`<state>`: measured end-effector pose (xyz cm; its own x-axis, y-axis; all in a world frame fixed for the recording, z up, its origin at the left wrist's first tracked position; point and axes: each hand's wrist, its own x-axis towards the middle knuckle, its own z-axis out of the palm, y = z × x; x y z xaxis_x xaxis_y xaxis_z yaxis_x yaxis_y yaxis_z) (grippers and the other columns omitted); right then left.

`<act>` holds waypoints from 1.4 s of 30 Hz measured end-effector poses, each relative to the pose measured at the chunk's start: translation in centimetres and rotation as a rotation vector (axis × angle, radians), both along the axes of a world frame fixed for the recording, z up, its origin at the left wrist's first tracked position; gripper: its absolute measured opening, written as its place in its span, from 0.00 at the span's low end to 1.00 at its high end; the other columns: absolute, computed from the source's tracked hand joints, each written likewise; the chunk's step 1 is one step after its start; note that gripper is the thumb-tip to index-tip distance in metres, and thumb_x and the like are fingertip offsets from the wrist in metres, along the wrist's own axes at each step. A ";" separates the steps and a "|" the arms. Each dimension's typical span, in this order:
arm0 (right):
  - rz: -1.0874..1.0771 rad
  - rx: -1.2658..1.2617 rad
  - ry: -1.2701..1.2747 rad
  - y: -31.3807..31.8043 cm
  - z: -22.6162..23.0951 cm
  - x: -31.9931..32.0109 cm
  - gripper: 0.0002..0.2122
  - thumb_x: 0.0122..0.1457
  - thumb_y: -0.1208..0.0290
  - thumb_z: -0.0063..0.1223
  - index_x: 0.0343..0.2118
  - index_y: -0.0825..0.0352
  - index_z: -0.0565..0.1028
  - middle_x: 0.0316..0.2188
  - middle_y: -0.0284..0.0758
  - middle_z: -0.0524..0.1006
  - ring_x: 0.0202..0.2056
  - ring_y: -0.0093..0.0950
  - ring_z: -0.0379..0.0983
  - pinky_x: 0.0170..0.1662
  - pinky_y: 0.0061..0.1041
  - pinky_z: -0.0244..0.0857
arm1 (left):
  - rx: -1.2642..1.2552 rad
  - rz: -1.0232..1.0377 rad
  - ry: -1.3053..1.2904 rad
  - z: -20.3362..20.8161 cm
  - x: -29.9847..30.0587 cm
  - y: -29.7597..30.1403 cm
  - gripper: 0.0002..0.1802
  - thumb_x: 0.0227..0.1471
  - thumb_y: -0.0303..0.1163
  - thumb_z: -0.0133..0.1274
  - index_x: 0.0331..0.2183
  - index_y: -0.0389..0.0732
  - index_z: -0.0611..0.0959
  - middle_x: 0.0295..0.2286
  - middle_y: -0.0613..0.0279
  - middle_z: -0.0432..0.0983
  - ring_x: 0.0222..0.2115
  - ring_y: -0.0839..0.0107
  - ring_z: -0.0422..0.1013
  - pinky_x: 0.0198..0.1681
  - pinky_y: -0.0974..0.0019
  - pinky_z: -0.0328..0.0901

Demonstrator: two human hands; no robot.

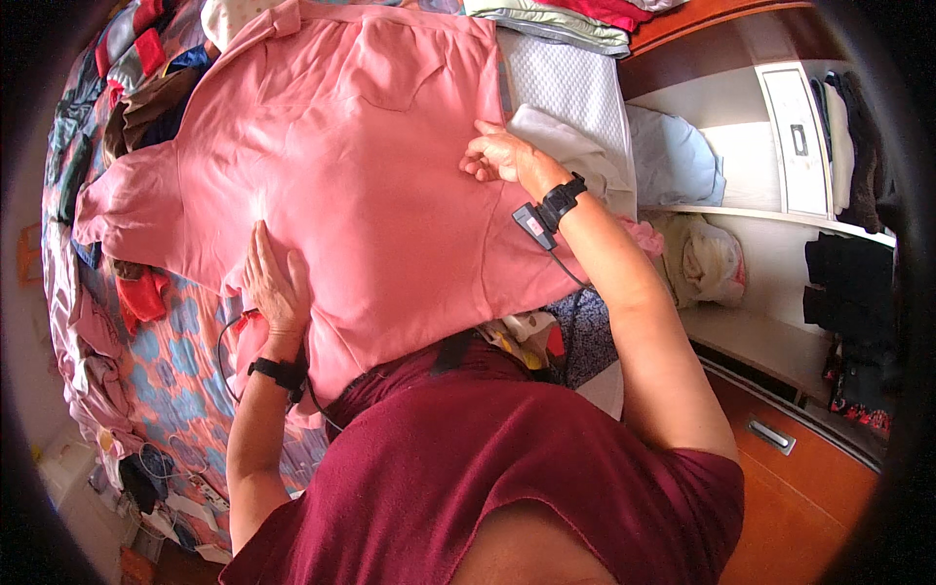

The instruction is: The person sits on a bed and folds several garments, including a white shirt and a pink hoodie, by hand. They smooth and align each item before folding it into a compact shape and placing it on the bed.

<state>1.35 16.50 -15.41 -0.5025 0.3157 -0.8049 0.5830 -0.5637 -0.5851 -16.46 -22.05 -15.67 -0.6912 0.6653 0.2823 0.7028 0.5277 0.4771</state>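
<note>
A pink long-sleeved shirt [341, 185] lies spread over the bed in front of me, with soft creases across it. One sleeve [132, 205] reaches out to the left, and more pink cloth [639, 237] shows beyond my right forearm. My left hand [273, 288] rests flat on the shirt's near left part, fingers stretched out. At the shirt's right edge is my right hand [495, 156], its index finger extended and the others loosely curled and apart. No cloth shows gripped between them. Both wrists wear black straps with cables.
The bed has a flowered cover [180, 361], with piled clothes [146, 97] along its left side. A white quilted pad [556, 78] and folded clothes [561, 21] lie at the far right. To the right, an open cabinet [746, 146] holds folded cloth; below is a wooden drawer [780, 439].
</note>
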 end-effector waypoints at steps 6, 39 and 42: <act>0.006 -0.018 -0.012 -2.1 1.1 1.8 0.45 0.59 0.78 0.50 0.71 0.61 0.30 0.28 0.41 0.79 0.23 0.24 0.75 0.22 0.22 0.71 | 0.014 0.006 0.012 -0.1 0.1 0.0 0.35 0.58 0.39 0.48 0.62 0.32 0.63 0.58 0.41 0.64 0.59 0.46 0.62 0.62 0.50 0.54; 0.065 -0.022 0.120 -6.4 1.6 7.0 0.43 0.59 0.74 0.51 0.71 0.63 0.36 0.26 0.37 0.79 0.21 0.21 0.72 0.23 0.19 0.68 | 0.032 0.020 0.102 -0.8 0.0 0.0 0.35 0.60 0.42 0.48 0.62 0.33 0.63 0.57 0.41 0.65 0.58 0.47 0.63 0.61 0.50 0.55; 0.031 -0.049 0.166 -6.4 1.4 7.2 0.42 0.60 0.74 0.50 0.71 0.62 0.36 0.27 0.37 0.79 0.21 0.21 0.73 0.22 0.18 0.67 | 0.006 0.027 0.117 -0.8 0.0 0.0 0.34 0.62 0.44 0.46 0.62 0.33 0.64 0.57 0.41 0.66 0.57 0.46 0.64 0.60 0.51 0.57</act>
<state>8.55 10.11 -14.05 -0.6383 0.2606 -0.7244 0.4983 -0.5774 -0.6468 -16.42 -22.07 -16.50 -0.6712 0.6447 0.3659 0.7392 0.5450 0.3957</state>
